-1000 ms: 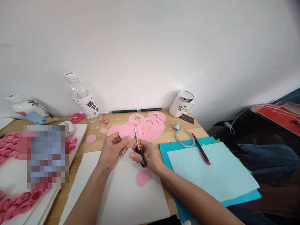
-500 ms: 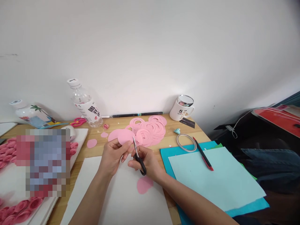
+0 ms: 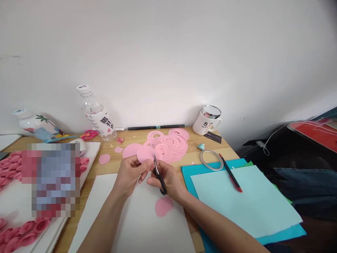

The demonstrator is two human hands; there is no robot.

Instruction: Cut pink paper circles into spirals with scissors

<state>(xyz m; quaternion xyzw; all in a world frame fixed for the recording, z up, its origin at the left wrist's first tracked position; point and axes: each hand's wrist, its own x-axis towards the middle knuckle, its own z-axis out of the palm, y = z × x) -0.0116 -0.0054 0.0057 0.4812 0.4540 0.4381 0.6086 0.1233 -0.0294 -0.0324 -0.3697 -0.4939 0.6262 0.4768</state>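
My left hand (image 3: 129,173) pinches a pink paper circle (image 3: 145,153) by its lower edge, above a white sheet (image 3: 131,221). My right hand (image 3: 168,179) grips small black-handled scissors (image 3: 158,173), blades pointing up and meeting the circle's right edge. Just behind lies a pile of pink cut spirals (image 3: 170,144) on the wooden table (image 3: 137,135). A loose pink paper piece (image 3: 163,206) lies on the white sheet below my right wrist.
Light blue paper (image 3: 244,200) on teal sheets lies at right, with a red-black pen (image 3: 229,172) and a tape ring (image 3: 209,160). A mug (image 3: 206,121), a long black pen (image 3: 156,127), a bottle (image 3: 96,114), pink scissors (image 3: 88,134) line the wall. Pink paper roses (image 3: 21,235) sit left.
The view shifted slightly. Both hands stay together, with the scissors working at the circle's edge; the circle has turned a little in my left hand.
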